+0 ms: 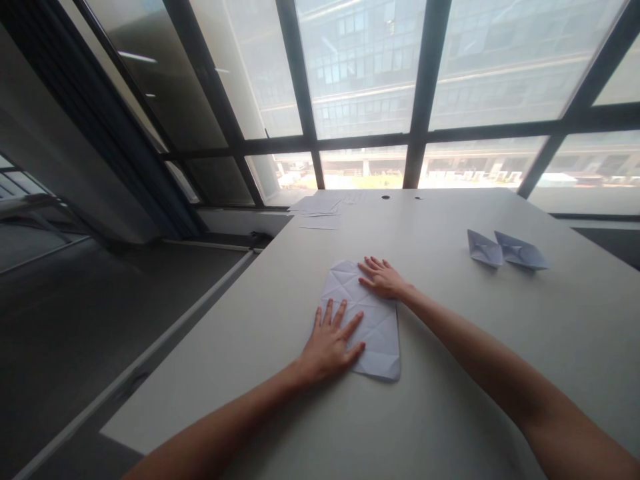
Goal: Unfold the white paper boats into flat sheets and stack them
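Forearms (240, 417) lead to left hand (327, 350) and right hand (386, 280), both spread wide, palms down on creased paper (377, 333).

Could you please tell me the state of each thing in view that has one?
Paper: creased, lying flat
Left hand: open, fingers spread, on the paper
Right hand: open, on the paper
Boat-like papers: folded, side by side
Loose sheets: lying flat, overlapping
Curtain: gathered

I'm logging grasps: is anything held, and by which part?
Nothing is held: the left hand rests on the creased paper at its left side, the right hand at its upper right.
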{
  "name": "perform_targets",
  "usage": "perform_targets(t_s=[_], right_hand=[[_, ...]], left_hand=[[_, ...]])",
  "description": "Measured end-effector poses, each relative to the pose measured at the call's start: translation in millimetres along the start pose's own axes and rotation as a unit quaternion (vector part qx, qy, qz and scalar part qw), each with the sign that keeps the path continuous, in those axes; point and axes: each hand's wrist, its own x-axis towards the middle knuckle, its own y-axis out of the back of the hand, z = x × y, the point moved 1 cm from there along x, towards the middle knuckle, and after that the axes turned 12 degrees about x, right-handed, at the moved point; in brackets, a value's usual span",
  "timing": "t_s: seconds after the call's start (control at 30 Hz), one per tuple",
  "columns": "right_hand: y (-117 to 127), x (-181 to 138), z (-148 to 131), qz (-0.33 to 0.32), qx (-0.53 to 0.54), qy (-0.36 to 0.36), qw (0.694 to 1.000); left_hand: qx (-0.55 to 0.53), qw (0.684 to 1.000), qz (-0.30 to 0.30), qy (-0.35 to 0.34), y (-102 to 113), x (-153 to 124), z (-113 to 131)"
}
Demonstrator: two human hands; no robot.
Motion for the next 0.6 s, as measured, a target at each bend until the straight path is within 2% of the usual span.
perform_targets(t_s=[0.1, 0.2, 0.23, 0.3, 0.37, 0.47, 0.53, 0.6], right_hand=[[9, 3, 6, 0.017, -0.019, -0.044, 0.999], [18, -5, -8, 0.129, -0.044, -0.12, 0.983], [18, -11, -17, 0.169, -0.048, -0.125, 0.976], [11, -24, -39, 0.203, -0.045, -0.079, 0.975], [-3, -38, -59, 0.182, -0.032, -0.023, 0.982], [-25, -52, -71, 0.117, 0.016, -0.047, 0.992], [-34, -56, -70, 0.085, 0.036, -0.062, 0.994], [-36, -55, -68, 0.078, 0.038, -0.062, 0.994]], left_hand=[[0.002, 1.0, -0.003, 0.0, 2, 1, 0], [0.006, 1.0, -0.005, 0.004, 1, 3, 1], [0.006, 1.0, -0.006, 0.006, 0, 2, 2], [0.004, 1.0, -0.008, 0.009, -2, 2, 3], [-0.002, 1.0, -0.013, 0.016, 0, 1, 2], [-0.029, 0.998, -0.055, 0.006, 11, 9, -9], [-0.063, 0.993, -0.087, -0.038, 23, 24, -21], [-0.087, 0.995, -0.044, -0.009, 34, 49, -34]])
